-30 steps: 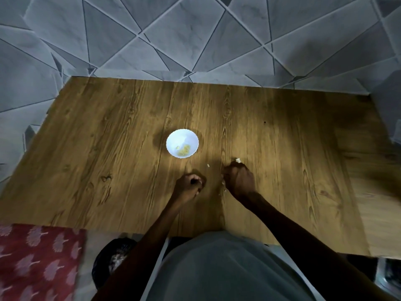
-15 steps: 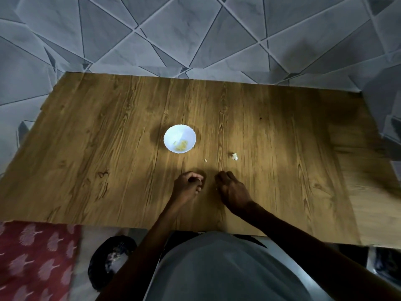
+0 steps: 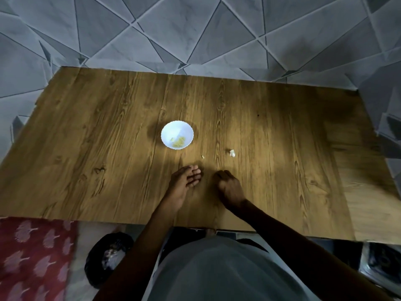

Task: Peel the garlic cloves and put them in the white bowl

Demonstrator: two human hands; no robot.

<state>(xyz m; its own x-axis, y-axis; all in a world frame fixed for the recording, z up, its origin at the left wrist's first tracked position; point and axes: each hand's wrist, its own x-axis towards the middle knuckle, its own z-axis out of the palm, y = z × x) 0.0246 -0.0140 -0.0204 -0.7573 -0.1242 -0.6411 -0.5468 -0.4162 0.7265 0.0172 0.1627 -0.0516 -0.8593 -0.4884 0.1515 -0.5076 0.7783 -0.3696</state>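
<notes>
**tilewatcher:** Honestly, from where I stood the lone garlic clove (image 3: 232, 153) looked like a fiddly little thing. It lay on the wooden table (image 3: 86, 148), off to the right of the white bowl (image 3: 177, 134) and well apart from it, a bit beyond the right hand (image 3: 229, 186). I'd guess it weighed next to nothing, firm inside, with dry papery skin that slides about. Best bet was probably a pinch across the fat middle, then nails in at the root end.

**benchlurker:** What were the hands up to?

**tilewatcher:** Both rested on the table near the front edge, close together but not touching. The left hand (image 3: 184, 181) had its fingers (image 3: 195, 175) loosely curled. The right showed its knuckles, fingers tucked under. I couldn't tell whether either one held anything. Neither touched the clove. The bowl had some yellowish peeled bits (image 3: 179, 141) in it, and a tiny scrap (image 3: 203, 157) sat on the wood between bowl and hands.

**benchlurker:** And the room?

**tilewatcher:** Dim. The wood-grain top looked smooth, so I reckon a clove could skid if nudged. Grey tiles (image 3: 195, 29) cut in triangles lay beyond it. There was a red cloth (image 3: 32, 257) with pale tree prints down at the left and a black bag (image 3: 108, 255) beside that.
</notes>
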